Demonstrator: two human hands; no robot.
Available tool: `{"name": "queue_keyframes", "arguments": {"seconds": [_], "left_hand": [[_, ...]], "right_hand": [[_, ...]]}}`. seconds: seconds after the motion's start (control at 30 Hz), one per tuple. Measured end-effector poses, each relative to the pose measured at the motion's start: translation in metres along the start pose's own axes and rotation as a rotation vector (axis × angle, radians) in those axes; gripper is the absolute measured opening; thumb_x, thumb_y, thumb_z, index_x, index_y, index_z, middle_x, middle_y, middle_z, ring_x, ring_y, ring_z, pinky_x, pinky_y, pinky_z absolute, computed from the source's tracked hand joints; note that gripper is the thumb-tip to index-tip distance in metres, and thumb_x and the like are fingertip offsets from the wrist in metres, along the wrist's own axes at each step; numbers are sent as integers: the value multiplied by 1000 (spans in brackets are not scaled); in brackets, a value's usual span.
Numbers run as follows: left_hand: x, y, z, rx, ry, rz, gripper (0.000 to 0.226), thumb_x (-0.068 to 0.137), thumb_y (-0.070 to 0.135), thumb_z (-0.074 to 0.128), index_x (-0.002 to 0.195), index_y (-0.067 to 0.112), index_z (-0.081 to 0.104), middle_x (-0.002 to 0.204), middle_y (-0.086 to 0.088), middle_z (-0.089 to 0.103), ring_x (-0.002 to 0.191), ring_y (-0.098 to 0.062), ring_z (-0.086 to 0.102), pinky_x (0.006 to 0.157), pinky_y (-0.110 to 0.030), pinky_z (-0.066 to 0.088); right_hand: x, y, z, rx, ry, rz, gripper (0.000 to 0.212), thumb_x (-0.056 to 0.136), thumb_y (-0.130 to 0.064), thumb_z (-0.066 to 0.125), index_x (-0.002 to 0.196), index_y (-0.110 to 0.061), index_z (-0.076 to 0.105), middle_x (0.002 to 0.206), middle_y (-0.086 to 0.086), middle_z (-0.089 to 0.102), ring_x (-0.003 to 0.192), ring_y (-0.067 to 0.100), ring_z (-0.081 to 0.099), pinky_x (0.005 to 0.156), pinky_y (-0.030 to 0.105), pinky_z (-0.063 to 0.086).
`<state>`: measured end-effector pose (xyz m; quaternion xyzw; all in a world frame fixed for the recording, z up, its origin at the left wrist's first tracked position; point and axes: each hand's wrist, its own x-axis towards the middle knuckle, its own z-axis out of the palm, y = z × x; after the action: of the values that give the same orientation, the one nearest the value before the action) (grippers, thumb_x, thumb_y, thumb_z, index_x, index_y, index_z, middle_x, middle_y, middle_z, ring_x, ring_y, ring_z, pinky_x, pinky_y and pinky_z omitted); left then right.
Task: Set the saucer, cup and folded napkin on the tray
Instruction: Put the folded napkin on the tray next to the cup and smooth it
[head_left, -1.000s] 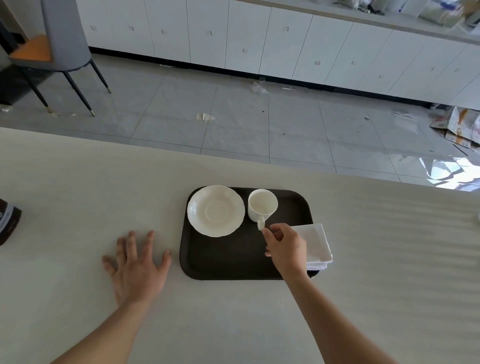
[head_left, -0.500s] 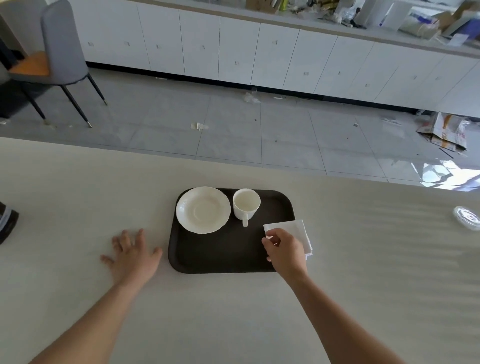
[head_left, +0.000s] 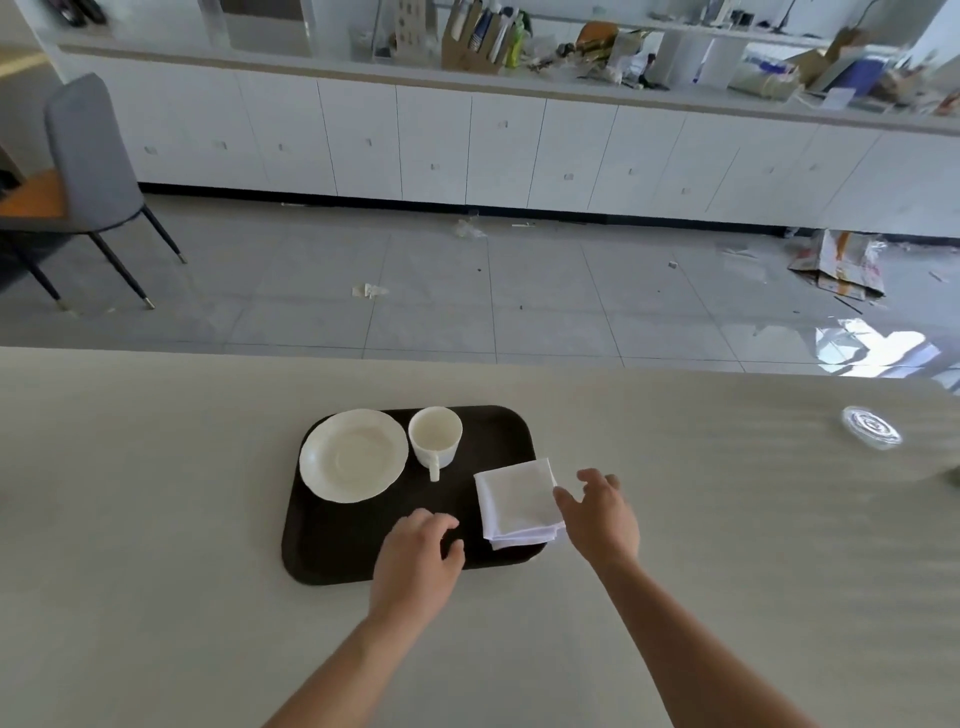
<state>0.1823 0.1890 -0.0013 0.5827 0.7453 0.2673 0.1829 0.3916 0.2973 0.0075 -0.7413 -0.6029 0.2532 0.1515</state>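
Observation:
A dark brown tray (head_left: 343, 551) lies on the pale table. On its left part sits a white saucer (head_left: 353, 455). Beside the saucer stands a white cup (head_left: 435, 434), upright, its handle pointing toward me. A folded white napkin (head_left: 518, 503) lies on the tray's right part, its right edge reaching the rim. My right hand (head_left: 600, 514) is at the napkin's right edge, fingers spread, thumb touching the cloth. My left hand (head_left: 420, 558) hovers over the tray's front edge with fingers curled and nothing in it.
A clear round lid or dish (head_left: 871, 426) lies on the table at the far right. Beyond the table's far edge are a tiled floor with scraps, white cabinets and a grey chair (head_left: 93, 171) at the left.
My left hand came off the table left of the tray and moved over the tray's front edge. My right hand opened and shifted to the napkin's right side. The camera tilted up.

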Motion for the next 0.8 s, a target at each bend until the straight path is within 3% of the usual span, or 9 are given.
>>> {"name": "queue_keyframes", "arguments": {"seconds": [0.1, 0.2, 0.33, 0.43, 0.57, 0.73, 0.8], "left_hand": [[9, 7, 13, 77, -42, 67, 31, 87, 34, 62, 115, 19, 65, 103, 0, 63, 94, -19, 57, 80, -32, 49], [14, 13, 22, 132, -75, 77, 31, 86, 41, 61, 108, 19, 66, 97, 1, 62, 89, -19, 56, 76, -33, 49], [17, 22, 32, 158, -135, 52, 30, 83, 50, 61, 96, 23, 63, 82, 5, 53, 78, -15, 49, 64, -27, 39], [20, 25, 40, 138, -174, 51, 23, 82, 41, 64, 93, 22, 60, 81, 4, 51, 76, -15, 47, 62, -26, 39], [22, 26, 47, 34, -142, 8, 10, 82, 22, 63, 91, 21, 64, 81, 5, 57, 71, -10, 49, 61, -22, 41], [24, 28, 46, -20, -50, -72, 10, 80, 13, 64, 86, 21, 66, 78, 7, 58, 67, -10, 53, 59, -23, 44], [27, 27, 44, -54, -2, -110, 14, 80, 9, 66, 88, 20, 69, 78, 7, 60, 65, -9, 54, 60, -24, 46]], "right_hand": [[8, 2, 2, -72, -82, 19, 55, 92, -51, 55, 133, -15, 53, 128, 5, 56, 116, 25, 58, 78, 35, 44], [12, 4, 6, -101, -159, 39, 55, 93, -52, 53, 132, -14, 54, 126, 6, 62, 115, 27, 59, 77, 34, 42], [9, 4, 6, -30, -237, 59, 38, 93, -47, 55, 114, -18, 67, 104, 1, 72, 94, 23, 67, 70, 32, 48], [6, 4, 4, 41, -228, 35, 22, 88, -40, 60, 87, -21, 70, 73, -6, 68, 66, 16, 63, 60, 31, 50], [4, 2, 5, 71, -218, -13, 14, 87, -27, 63, 81, -16, 70, 68, 0, 67, 58, 16, 57, 52, 27, 39], [7, -9, 14, 116, -182, -21, 26, 86, -16, 62, 63, -7, 53, 56, 6, 51, 53, 21, 43, 51, 31, 32], [10, -15, 19, 136, -165, -12, 25, 86, -16, 62, 64, -6, 54, 59, 11, 56, 56, 27, 49, 52, 31, 34]]}}
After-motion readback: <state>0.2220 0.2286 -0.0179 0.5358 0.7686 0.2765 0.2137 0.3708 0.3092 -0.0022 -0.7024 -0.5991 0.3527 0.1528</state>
